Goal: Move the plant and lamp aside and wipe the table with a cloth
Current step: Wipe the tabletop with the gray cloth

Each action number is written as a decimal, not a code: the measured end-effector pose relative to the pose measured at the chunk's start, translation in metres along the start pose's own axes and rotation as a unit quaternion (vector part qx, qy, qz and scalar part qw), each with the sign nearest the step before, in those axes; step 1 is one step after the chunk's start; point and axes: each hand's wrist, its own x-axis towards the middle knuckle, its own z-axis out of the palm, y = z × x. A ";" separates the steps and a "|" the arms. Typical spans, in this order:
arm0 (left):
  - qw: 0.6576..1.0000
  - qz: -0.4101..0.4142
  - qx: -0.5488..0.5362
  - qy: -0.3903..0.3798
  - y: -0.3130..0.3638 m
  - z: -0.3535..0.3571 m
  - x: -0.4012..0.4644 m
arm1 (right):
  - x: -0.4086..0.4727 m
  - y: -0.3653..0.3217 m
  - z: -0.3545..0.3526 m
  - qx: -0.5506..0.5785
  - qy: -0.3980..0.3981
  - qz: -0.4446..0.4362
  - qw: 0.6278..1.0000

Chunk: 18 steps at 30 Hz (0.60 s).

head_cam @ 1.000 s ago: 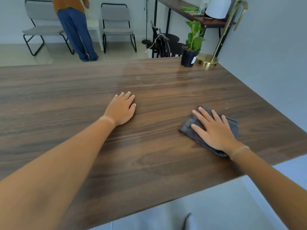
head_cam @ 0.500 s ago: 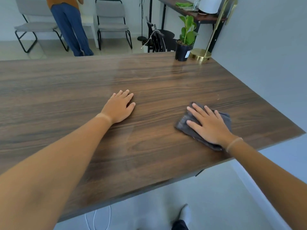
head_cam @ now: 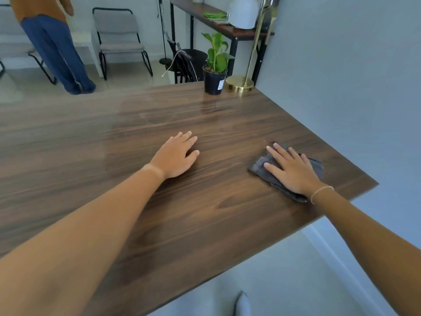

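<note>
The right hand (head_cam: 293,172) has slid the cloth (head_cam: 262,166) a bit farther up the table (head_cam: 91,156), toward the right edge.

Crumpled grey cloth (head_cam: 262,166) on table (head_cam: 91,137); plant (head_cam: 215,71) beside lamp (head_cam: 240,84)

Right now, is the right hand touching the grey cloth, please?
Touching: the head view shows the right hand lying flat, fingers spread, directly on the grey cloth, with no gap.
</note>
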 end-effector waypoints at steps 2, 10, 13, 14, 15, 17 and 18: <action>1.000 0.001 -0.002 -0.001 0.004 0.003 0.008 | 0.037 -0.013 0.004 -0.004 0.003 0.038 0.999; 0.998 -0.049 0.028 0.013 0.009 0.008 0.063 | -0.024 -0.012 0.008 0.036 -0.019 -0.293 0.955; 0.996 -0.073 0.041 0.014 0.008 0.012 0.071 | 0.037 0.060 -0.009 0.007 -0.001 -0.175 0.985; 0.996 -0.081 0.045 0.014 0.007 0.013 0.071 | 0.071 0.073 -0.014 -0.004 0.002 -0.116 0.993; 0.995 -0.087 0.049 0.020 0.008 0.015 0.071 | 0.102 0.079 -0.016 -0.017 0.000 -0.068 0.998; 0.991 -0.116 0.051 0.040 0.006 0.014 0.072 | 0.170 0.052 -0.016 -0.013 -0.018 -0.054 0.998; 0.993 -0.107 0.044 0.035 0.008 0.015 0.072 | 0.184 0.031 -0.011 -0.005 -0.017 -0.050 0.999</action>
